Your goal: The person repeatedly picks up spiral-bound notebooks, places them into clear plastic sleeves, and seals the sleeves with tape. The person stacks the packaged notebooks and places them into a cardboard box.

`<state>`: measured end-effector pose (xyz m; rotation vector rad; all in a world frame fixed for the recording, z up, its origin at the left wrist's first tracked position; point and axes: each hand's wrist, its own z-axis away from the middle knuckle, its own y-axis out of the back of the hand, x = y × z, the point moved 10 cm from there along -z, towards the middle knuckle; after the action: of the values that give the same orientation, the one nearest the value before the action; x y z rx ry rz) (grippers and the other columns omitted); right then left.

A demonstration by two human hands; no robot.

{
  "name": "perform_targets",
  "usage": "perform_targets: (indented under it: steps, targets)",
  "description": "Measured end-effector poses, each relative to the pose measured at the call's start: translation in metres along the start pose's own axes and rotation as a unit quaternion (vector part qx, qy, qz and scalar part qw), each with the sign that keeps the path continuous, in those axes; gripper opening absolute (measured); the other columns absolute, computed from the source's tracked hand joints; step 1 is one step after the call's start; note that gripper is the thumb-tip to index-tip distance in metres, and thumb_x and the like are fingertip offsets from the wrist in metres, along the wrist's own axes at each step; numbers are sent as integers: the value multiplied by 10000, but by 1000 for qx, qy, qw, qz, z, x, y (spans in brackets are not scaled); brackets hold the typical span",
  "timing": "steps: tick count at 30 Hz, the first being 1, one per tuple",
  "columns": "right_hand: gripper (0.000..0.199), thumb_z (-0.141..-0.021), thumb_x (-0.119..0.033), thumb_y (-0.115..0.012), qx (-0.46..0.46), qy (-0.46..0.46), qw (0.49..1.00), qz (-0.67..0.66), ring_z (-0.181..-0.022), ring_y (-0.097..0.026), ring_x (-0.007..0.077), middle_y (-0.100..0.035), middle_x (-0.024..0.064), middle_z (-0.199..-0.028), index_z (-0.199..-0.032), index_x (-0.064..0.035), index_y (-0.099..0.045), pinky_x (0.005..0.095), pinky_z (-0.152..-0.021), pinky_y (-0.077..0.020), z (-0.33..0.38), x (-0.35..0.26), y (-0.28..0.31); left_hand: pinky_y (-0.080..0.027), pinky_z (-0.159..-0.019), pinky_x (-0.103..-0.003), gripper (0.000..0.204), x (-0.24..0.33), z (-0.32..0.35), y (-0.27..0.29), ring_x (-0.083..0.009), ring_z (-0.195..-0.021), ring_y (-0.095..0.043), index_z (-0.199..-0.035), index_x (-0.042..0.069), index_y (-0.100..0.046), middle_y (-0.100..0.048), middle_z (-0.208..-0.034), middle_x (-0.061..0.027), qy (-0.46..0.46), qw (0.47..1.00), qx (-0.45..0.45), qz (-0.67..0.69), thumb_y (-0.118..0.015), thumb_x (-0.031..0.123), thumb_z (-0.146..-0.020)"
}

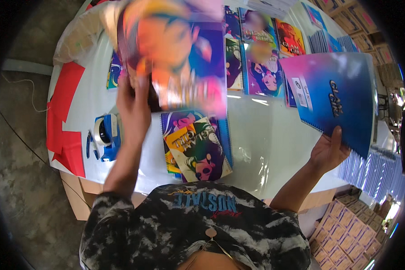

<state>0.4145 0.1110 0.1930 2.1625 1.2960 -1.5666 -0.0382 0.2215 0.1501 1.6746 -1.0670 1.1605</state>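
My left hand (pixel 136 101) is closed on the lower left edge of a brightly coloured illustrated notebook (pixel 173 54), smeared by motion; whether it is one or several is unclear. My right hand (pixel 330 150) grips the lower edge of a blue and pink spiral notebook (pixel 342 90), thumb on its face, a white label at its left side. Between my arms, near the table's front edge, lies a small pile of illustrated spiral notebooks (pixel 202 153), the upper ones turned askew.
Rows of illustrated notebooks (pixel 263 72) cover the far part of the white table (pixel 256 148). At left are a blue tape dispenser (pixel 108 135), a small blue-handled tool (pixel 92 146) and red sheets (pixel 67 99). Notebook stacks (pixel 373 173) and cartons (pixel 346 234) stand at right.
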Motion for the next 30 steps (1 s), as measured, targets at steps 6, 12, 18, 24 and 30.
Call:
perform_targets:
  steps: [6,12,18,24,30]
  targets:
    - [259,-871,-186,-562,-377,133,900,-171,-1184,-465,356,-538,182,-1201,-1103,-70,-551,568,-1038,-257,112,-42,-101,-374,-825,-364,258,-105,203,38,-300,-935,-453,-989,-56,-487,-493,-980,-192,75,948,-85,-296,-580,147,-861]
    - [520,-693,26,-575,-708,52,627,322,-1268,-403,207,-537,-51,-1271,-1119,-268,-624,506,-1098,-178,275,107,-83,-398,-717,-261,165,-7,142,96,-111,-810,-442,-1048,27,-478,-491,-935,-30,64,993,35,-90,-423,159,-966]
    - [369,-730,-59,-584,-657,83,663,349,-1114,-518,248,-625,42,-1107,-1078,-167,-637,482,-1005,-320,196,125,-128,-381,-633,-224,98,-29,156,84,-71,-737,-429,-971,34,-505,-520,-891,0,175,984,23,-29,-492,126,-937]
    - [430,-832,-274,-582,-386,24,806,448,-900,-593,406,-602,277,-998,-1135,30,-560,464,-773,-471,-7,254,-181,-333,-936,-454,417,-90,197,51,-385,-1126,-397,-1046,9,-478,-410,-1193,-231,94,918,-31,-385,-709,95,-709]
    - [451,-801,-339,-631,-173,127,669,712,-1011,-573,431,-591,229,-1102,-1075,13,-571,507,-839,-471,-47,343,-210,-305,-983,-458,396,-85,181,63,-379,-1209,-313,-1117,22,-479,-325,-1277,-216,135,922,-9,-363,-641,36,-756]
